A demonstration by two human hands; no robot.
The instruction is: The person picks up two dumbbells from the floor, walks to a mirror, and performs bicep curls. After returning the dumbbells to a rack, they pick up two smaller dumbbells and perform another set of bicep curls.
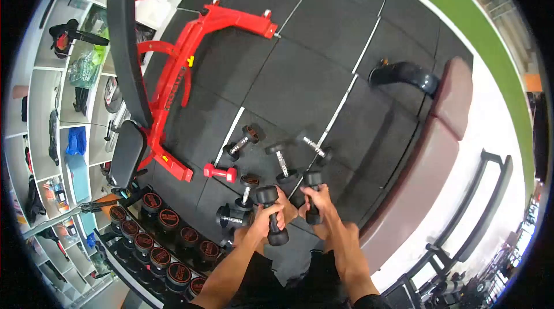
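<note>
My left hand (pixel 266 220) is wrapped round the handle of a black dumbbell (pixel 268 195), whose two heads stick out above and below the fingers. In my right hand (pixel 319 198) is a second black dumbbell (pixel 313 178), held roughly upright in view. Both are in front of my legs, apart from each other. On the floor just beyond lie several chrome-handled dumbbells, among them one (pixel 281 163) straight ahead and one (pixel 315 146) to its right. A small red dumbbell (pixel 220 172) lies to the left of them.
A rack of round-headed dumbbells (pixel 168 218) stands close on my left. Behind it are a red bench frame (pixel 179 78) with black pads and white shelves (pixel 43 95) holding bags and bottles. A brown padded bench (pixel 427 170) runs along the right. Black mats (pixel 311 61) cover the floor.
</note>
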